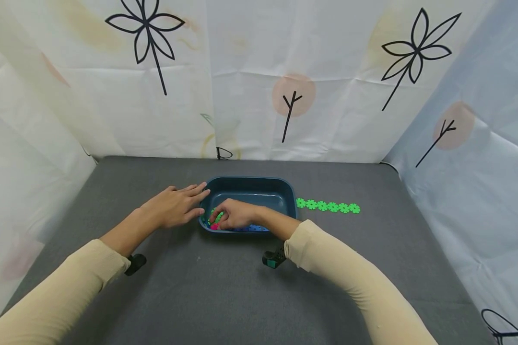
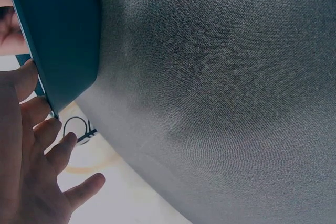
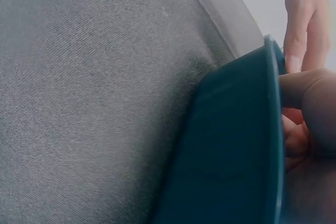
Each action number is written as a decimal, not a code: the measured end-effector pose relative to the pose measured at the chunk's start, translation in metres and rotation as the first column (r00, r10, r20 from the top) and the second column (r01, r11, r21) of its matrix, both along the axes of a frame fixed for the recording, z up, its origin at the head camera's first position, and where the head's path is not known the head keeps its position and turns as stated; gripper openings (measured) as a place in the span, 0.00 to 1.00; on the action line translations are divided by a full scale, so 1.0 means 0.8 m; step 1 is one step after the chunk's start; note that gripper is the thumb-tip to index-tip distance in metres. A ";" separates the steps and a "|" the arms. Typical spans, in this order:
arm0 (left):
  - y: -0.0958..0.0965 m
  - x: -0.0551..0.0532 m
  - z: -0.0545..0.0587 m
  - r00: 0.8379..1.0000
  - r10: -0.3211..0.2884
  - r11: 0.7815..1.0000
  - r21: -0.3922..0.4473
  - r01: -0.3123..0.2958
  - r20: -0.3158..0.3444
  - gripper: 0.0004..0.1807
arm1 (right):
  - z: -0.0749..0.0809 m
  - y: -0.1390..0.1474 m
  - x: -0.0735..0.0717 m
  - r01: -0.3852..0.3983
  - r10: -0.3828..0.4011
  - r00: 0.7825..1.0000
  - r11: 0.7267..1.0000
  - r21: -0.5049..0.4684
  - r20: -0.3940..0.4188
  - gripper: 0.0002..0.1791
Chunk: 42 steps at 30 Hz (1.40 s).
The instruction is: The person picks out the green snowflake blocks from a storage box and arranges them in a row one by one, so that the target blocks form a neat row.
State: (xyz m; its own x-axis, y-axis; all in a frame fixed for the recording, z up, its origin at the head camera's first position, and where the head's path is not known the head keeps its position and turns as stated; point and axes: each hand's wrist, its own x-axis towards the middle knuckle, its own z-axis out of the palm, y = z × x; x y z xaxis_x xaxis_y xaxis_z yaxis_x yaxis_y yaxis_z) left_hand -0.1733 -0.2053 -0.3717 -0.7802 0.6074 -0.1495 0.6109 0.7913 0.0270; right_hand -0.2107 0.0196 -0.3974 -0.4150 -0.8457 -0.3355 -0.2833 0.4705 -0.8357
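Note:
A dark blue-green plastic basin [image 1: 259,195] stands on the table. Green flower-shaped plastic pieces [image 1: 219,217], a pink piece [image 1: 214,226] and blue pieces [image 1: 256,228] lie along its near side and front left corner. My right hand [image 1: 238,213] reaches inside with bent fingers over the green and pink pieces; whether it pinches one is hidden, as the basin wall [image 3: 231,135] blocks the right wrist view. With fingers extended, my left hand [image 1: 176,206] touches the basin's left rim; its fingertips [image 2: 38,109] meet that edge in the left wrist view.
To the right of the basin, a straight row of several green flower-shaped pieces [image 1: 328,206] lies on the grey tabletop [image 1: 224,297]. White printed curtains [image 1: 250,110] enclose the table at the back and both sides.

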 end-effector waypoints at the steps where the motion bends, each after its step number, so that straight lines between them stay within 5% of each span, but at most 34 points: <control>1: 0.000 0.000 0.000 1.000 0.002 1.000 0.000 -0.002 0.003 0.33 | 0.002 0.001 0.000 0.011 -0.011 1.000 1.000 -0.005 -0.005 0.17; 12: 0.000 -0.001 -0.001 1.000 0.002 1.000 -0.004 -0.002 -0.001 0.33 | 0.007 0.012 -0.005 0.184 -0.183 0.983 0.983 -0.026 0.019 0.19; 22: -0.002 0.000 -0.004 1.000 0.004 1.000 0.018 -0.005 0.003 0.33 | -0.001 0.014 -0.009 0.101 -0.098 0.993 0.994 0.038 -0.064 0.16; 37: 0.000 -0.001 -0.002 1.000 0.009 1.000 0.004 -0.009 0.001 0.33 | 0.011 0.030 -0.022 0.234 -0.241 0.959 0.970 -0.060 -0.148 0.18; 42: -0.001 -0.001 -0.003 1.000 0.009 1.000 0.014 -0.009 0.011 0.33 | 0.019 0.046 -0.028 0.264 -0.274 0.954 0.960 -0.093 -0.120 0.19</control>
State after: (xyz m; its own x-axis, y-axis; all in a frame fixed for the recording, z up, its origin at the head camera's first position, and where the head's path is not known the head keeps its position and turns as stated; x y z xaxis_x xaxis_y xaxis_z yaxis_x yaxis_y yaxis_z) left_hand -0.1741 -0.2059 -0.3740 -0.7840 0.6025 -0.1492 0.6034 0.7962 0.0450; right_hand -0.2328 0.0565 -0.3820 -0.6665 -0.7173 -0.2031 -0.2634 0.4815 -0.8359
